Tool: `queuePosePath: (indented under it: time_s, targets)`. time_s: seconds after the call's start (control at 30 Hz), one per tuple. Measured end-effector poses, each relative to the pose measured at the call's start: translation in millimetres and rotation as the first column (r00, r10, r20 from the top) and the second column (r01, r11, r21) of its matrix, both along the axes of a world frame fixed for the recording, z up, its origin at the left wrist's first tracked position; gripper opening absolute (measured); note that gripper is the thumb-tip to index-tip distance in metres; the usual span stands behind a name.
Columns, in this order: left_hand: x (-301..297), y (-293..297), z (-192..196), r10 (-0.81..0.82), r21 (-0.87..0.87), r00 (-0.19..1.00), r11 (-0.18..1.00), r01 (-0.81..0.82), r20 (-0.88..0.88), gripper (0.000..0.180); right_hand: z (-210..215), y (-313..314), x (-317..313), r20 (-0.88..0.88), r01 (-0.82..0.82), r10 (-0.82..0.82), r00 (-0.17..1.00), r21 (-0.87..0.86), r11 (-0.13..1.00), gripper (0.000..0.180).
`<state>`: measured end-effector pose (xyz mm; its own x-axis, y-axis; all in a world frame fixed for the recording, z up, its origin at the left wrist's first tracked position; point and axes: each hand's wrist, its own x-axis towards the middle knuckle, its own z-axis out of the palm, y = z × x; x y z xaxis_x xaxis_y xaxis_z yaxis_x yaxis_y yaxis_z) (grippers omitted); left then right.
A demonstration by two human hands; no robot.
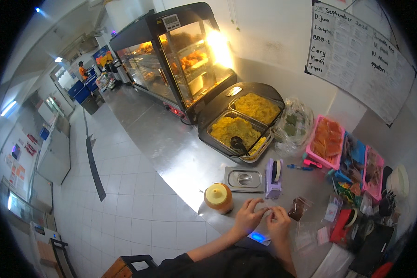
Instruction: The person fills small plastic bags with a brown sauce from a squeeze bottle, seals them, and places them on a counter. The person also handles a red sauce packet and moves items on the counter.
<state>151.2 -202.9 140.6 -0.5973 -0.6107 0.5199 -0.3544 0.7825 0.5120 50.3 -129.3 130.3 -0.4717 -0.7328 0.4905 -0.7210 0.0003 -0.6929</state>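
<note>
The left hand (pixel 249 217) and right hand (pixel 278 223) meet at their fingertips; what is between, I cannot tell. At two o'clock from them lies the brown sachet (pixel 297 210), nearer the right hand.

Commercial kitchen | lit food warmer (pixel 169 69) | steel counter (pixel 157 143) | yellow cooked food (pixel 234 129)
</note>
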Motion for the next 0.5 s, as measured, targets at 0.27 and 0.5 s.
queuePosePath:
  time_s: [0.27,0.5]
  targets:
    - [6,-6,6,-0.2,0.315,0.979,0.932,0.177,0.04,0.028,39,7,-12,-0.183,-0.24,0.301,0.936,0.294,0.925,0.05]
    - [50,4,-31,0.144,-0.171,0.95,0.966,-0.196,-0.276,0.028,18,10,-31,0.007,-0.293,0.297,0.955,0.19,0.937,0.064]
